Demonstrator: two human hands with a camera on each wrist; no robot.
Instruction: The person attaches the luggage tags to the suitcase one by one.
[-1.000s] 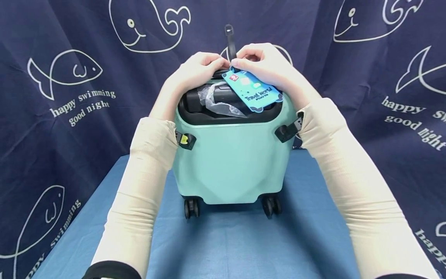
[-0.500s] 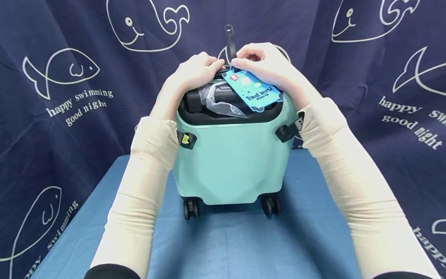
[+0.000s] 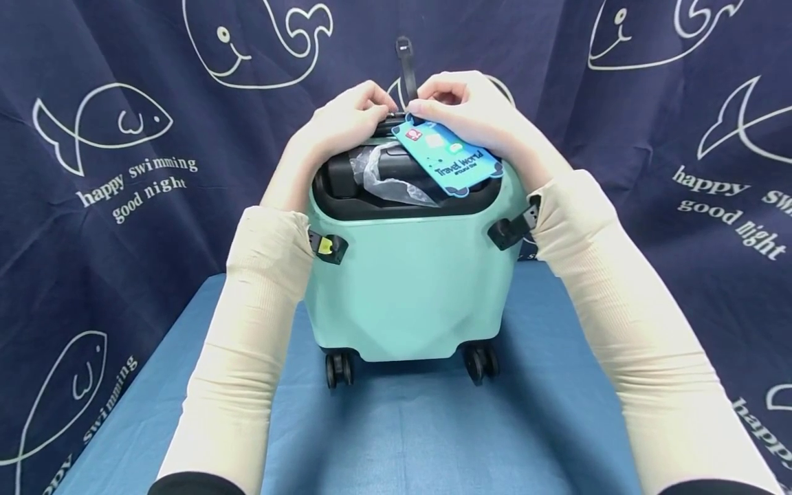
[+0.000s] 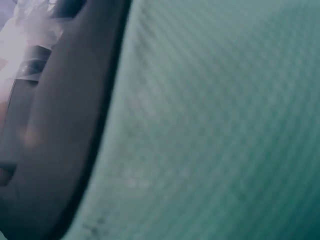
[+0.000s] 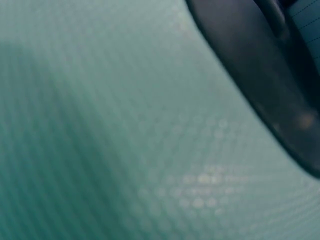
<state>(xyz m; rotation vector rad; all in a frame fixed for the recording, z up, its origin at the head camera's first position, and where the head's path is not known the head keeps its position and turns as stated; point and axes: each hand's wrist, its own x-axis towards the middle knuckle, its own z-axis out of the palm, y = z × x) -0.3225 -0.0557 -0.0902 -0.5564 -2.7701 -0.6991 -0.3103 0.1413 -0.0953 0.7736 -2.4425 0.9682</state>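
A mint-green suitcase (image 3: 408,289) stands upright on its wheels, with a black recessed top panel. From its top hangs a blue luggage tag (image 3: 447,159) printed "Travel World", its black strap (image 3: 406,69) rising above. My right hand (image 3: 476,110) pinches the strap by the tag's upper end, thumb in front. My left hand (image 3: 346,120) is bent over the far left of the top, fingertips beside the black handle (image 3: 390,127); whether they grip anything I cannot tell. Both wrist views are filled by the ribbed green shell (image 4: 210,120) and the black panel (image 5: 260,65), without the hands.
Crumpled clear plastic wrap (image 3: 390,182) clings to the black panel. Black wheels (image 3: 339,370) rest on the blue tabletop (image 3: 396,440). Behind hangs a navy curtain (image 3: 142,41) with white whale and fish drawings.
My left hand's fingers have lifted slightly and its thumb has drawn back from the handle's top. The right hand keeps hold of the strap; the tag has barely shifted.
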